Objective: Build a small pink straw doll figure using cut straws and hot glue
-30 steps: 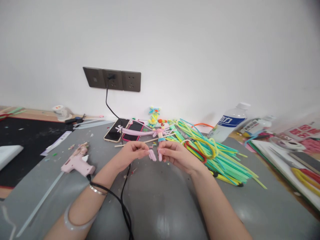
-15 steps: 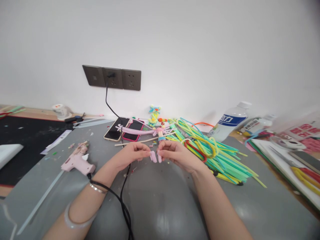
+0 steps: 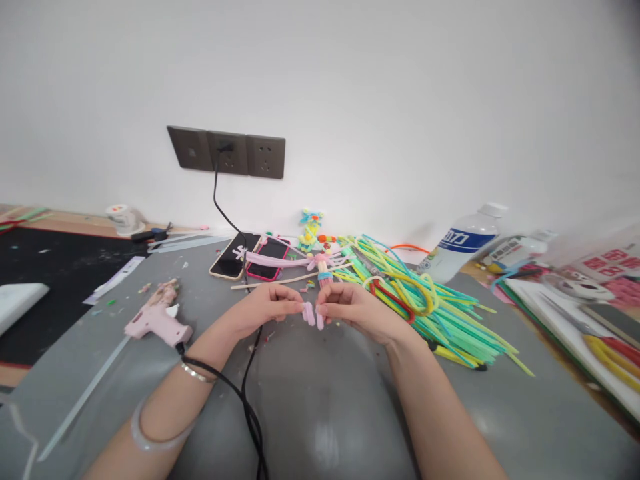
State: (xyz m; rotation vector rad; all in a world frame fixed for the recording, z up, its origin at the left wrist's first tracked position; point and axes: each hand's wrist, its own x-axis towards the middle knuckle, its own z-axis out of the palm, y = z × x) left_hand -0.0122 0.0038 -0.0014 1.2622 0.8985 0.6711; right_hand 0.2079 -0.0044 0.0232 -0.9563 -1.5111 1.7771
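Between thumb and fingers, my left hand (image 3: 270,310) pinches a small folded piece of pink pipe cleaner (image 3: 309,314). My right hand (image 3: 353,310) pinches another short pink pipe cleaner piece (image 3: 321,320) close beside it; whether the two pieces join I cannot tell. Just beyond my fingers stands a pipe-cleaner figure (image 3: 324,267) with a pink top and a blue band, partly hidden by my right hand. Long pink pipe cleaners (image 3: 275,260) stretch left from it. Behind it is a smaller yellow and blue figure (image 3: 310,230) against the wall.
A pink glue gun (image 3: 159,323) lies left, its black cord (image 3: 245,397) passing by my left forearm. Two phones (image 3: 233,257) lie behind my left hand. At right are a heap of green and yellow pipe cleaners (image 3: 450,320), a bottle (image 3: 465,240) and scissors (image 3: 600,347).
Almost nothing differs. The view has shifted very slightly, and both hands keep their pinch on the pink pieces in nearly the same place.
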